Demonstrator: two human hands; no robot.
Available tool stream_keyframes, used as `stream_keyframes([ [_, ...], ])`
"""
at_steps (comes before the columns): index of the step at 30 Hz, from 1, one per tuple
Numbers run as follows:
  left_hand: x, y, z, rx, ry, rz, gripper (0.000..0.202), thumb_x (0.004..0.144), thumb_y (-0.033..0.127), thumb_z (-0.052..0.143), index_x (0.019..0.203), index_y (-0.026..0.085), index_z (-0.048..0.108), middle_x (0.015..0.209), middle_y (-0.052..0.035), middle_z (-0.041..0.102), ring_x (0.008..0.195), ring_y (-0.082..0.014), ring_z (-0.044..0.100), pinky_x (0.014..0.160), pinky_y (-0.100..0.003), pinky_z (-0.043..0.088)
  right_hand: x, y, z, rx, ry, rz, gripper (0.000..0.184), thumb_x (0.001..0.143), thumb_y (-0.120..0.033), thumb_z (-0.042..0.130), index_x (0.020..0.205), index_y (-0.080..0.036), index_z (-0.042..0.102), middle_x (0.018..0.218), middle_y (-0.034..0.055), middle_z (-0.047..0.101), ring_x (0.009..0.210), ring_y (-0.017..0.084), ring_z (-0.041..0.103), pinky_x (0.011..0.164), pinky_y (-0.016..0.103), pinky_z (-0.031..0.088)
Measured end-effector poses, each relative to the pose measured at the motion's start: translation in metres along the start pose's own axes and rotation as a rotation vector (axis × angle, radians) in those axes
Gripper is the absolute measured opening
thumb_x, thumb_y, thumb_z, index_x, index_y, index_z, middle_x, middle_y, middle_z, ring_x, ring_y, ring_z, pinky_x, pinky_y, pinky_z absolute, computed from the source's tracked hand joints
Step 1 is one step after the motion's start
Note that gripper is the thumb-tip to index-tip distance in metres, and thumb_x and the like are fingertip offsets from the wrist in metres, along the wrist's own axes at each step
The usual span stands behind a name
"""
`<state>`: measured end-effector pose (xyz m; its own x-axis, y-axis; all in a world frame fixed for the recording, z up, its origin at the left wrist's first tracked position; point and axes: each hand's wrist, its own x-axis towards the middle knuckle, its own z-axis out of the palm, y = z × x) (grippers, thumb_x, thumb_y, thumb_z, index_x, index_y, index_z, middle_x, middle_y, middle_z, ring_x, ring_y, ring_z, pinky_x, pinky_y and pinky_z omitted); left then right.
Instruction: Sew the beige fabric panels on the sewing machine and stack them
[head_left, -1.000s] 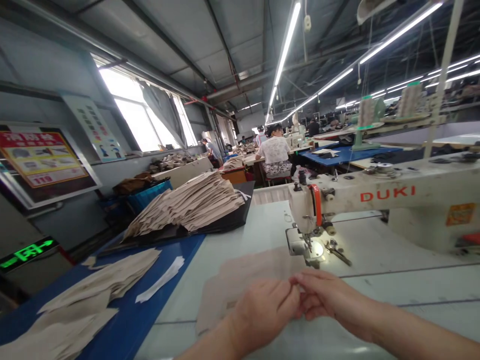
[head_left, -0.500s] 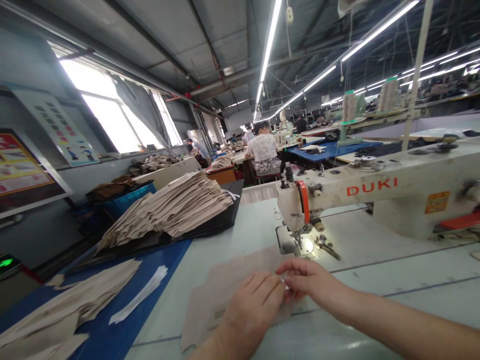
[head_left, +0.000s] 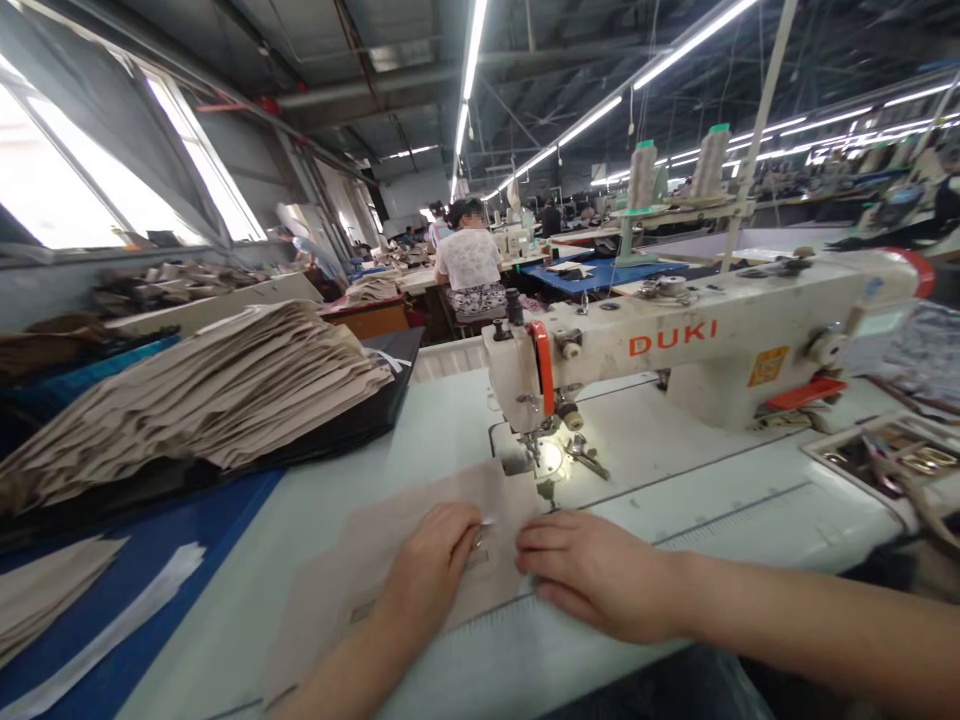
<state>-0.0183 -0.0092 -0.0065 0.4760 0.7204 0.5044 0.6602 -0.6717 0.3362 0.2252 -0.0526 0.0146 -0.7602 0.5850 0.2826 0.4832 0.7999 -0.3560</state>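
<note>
A flat beige fabric piece (head_left: 360,560) lies on the pale sewing table (head_left: 675,540) in front of a white DUKI sewing machine (head_left: 675,345). My left hand (head_left: 431,565) rests on the fabric with fingers curled, pinching a small white label at its fingertips. My right hand (head_left: 592,575) lies flat on the fabric's right edge, fingers stretched toward the left hand, just below the lit needle area (head_left: 551,460).
A tall stack of beige cut pieces (head_left: 195,395) sits at left on a dark tray, over a blue surface (head_left: 150,560). A tray of small metal parts (head_left: 885,455) is at right. A seated person (head_left: 469,270) works behind, among more machines.
The view has swung right and down. My hands have parted slightly and settled onto the fabric; the right hand went from pinching to lying flat.
</note>
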Motion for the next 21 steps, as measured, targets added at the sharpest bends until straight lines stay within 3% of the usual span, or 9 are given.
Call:
stream_keyframes([
  [6,0.007,-0.001,-0.004,0.014,0.011,0.028,0.02,0.093,0.025,0.046,0.087,0.022,0.065,0.084,-0.0031,0.071,0.079,-0.0186,0.067,0.072,-0.03,0.056,0.001,0.005,-0.007,-0.104,-0.038,0.009,0.024,0.096,-0.022,0.051,0.113,-0.013,0.064,0.117,0.0118,0.066,0.109,0.023,0.058,0.1,0.036,0.042],
  [12,0.029,0.012,-0.002,0.071,0.148,0.092,0.022,0.095,0.024,0.045,0.089,0.02,0.065,0.094,-0.0061,0.071,0.091,-0.0202,0.066,0.087,-0.036,0.055,0.006,0.008,-0.001,-0.112,-0.031,-0.007,0.027,0.095,-0.024,0.053,0.117,-0.012,0.062,0.122,0.012,0.064,0.113,0.024,0.057,0.102,0.034,0.041],
  [16,0.036,0.017,0.015,0.07,0.043,0.228,0.023,0.093,0.014,0.043,0.086,0.019,0.064,0.087,-0.0056,0.07,0.083,-0.0182,0.066,0.079,-0.032,0.056,0.009,0.011,-0.002,-0.114,-0.028,0.0,0.029,0.094,-0.025,0.055,0.119,-0.011,0.062,0.121,0.0126,0.065,0.116,0.024,0.056,0.105,0.035,0.04],
  [21,0.034,0.014,0.024,0.088,-0.041,0.191,0.022,0.09,0.011,0.044,0.085,0.019,0.064,0.085,-0.005,0.069,0.083,-0.0184,0.065,0.075,-0.031,0.057,0.002,0.013,-0.007,-0.144,-0.031,-0.037,0.027,0.098,-0.024,0.049,0.117,-0.012,0.063,0.115,0.011,0.067,0.111,0.022,0.058,0.102,0.035,0.042],
])
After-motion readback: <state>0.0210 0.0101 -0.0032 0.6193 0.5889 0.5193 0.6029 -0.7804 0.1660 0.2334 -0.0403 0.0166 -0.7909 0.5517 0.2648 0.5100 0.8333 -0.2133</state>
